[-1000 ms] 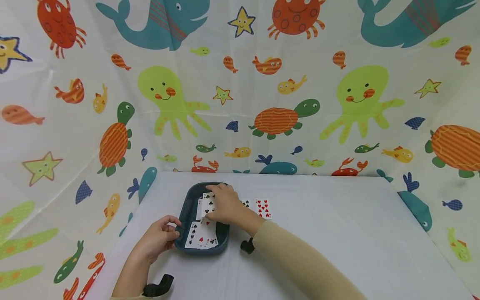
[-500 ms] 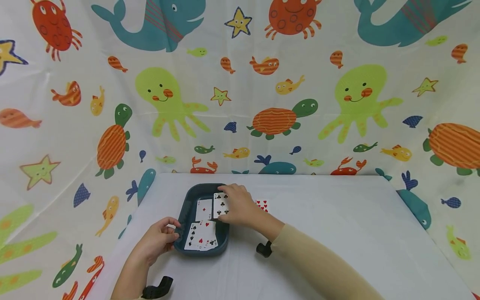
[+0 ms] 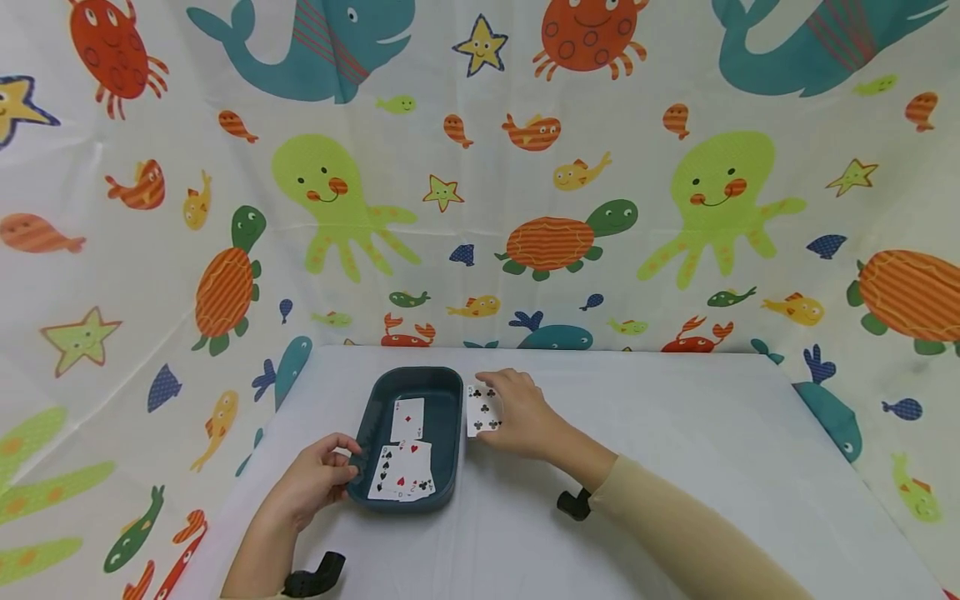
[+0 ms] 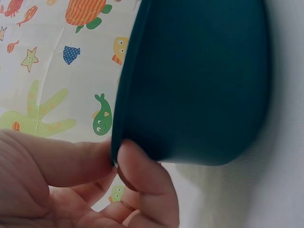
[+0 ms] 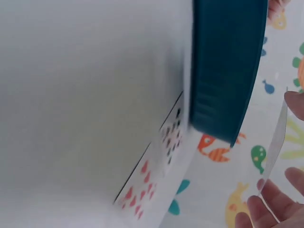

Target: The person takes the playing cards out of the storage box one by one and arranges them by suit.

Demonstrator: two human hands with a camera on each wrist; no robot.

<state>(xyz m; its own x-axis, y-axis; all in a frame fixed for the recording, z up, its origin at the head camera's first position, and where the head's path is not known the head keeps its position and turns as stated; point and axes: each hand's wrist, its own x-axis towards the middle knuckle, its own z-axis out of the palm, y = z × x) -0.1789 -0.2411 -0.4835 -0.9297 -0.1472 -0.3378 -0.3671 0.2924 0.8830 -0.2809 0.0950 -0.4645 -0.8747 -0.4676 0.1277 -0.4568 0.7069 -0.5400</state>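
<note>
The dark teal oblong plastic tray (image 3: 448, 417) is sat on the white cloth-covered table (image 3: 675, 467), close to the table's left edge and not far from the back edge. Its near-left rim is pinched by the left hand (image 3: 318, 479), thumb and fingers curled round the lip, which is seen up close in the left wrist view (image 4: 142, 175).

A white playing card with black clubs (image 3: 482, 410) is held by the right hand (image 3: 525, 417), fingers curled over its right edge. The card is kept just outside the tray's right wall, over the table; whether it is touching the cloth can't be told.

Inside the tray, a white card with red pips (image 3: 408, 419) is laid toward the back, and a small overlapping pile of mixed cards (image 3: 402, 472) is laid at the front end.

In the right wrist view, two more cards (image 5: 156, 175) are seen flat on the table beside the tray's wall.

Loads of open cloth is left to the right and front of the tray. The sea-creature patterned curtain (image 3: 480, 183) is hung tight along the back and both sides.
</note>
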